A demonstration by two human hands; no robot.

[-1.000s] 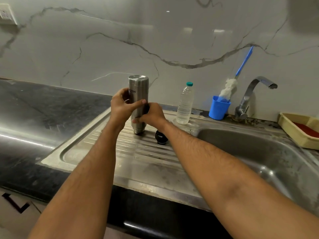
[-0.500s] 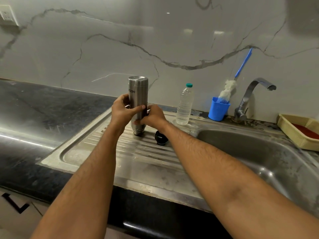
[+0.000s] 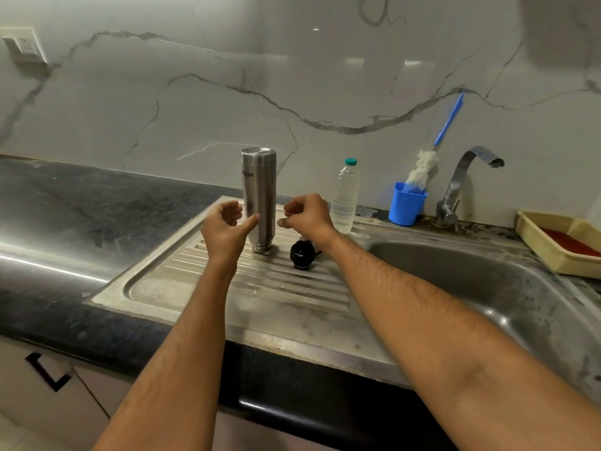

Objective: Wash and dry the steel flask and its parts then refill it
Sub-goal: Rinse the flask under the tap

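The steel flask (image 3: 260,190) stands upside down, mouth down, on the ribbed steel drainboard (image 3: 195,281). Its black cap (image 3: 301,255) lies on the drainboard just right of it, partly behind my right wrist. My left hand (image 3: 224,229) hovers at the flask's left side with loosely curled fingers, and the thumb tip is right at the steel wall. Just right of the flask, my right hand (image 3: 307,214) has its fingers loosely curled and holds nothing. Neither hand grips the flask.
A clear plastic water bottle (image 3: 345,196) with a green cap stands behind the cap. Further right are a blue cup (image 3: 406,205) holding a bottle brush (image 3: 448,122), the tap (image 3: 461,177), the sink basin (image 3: 487,288) and a yellow tray (image 3: 553,242). Dark countertop (image 3: 81,206) lies to the left.
Both hands gripped the inverted flask earlier. They have now let go and drawn apart to either side, and the flask stands on its own.
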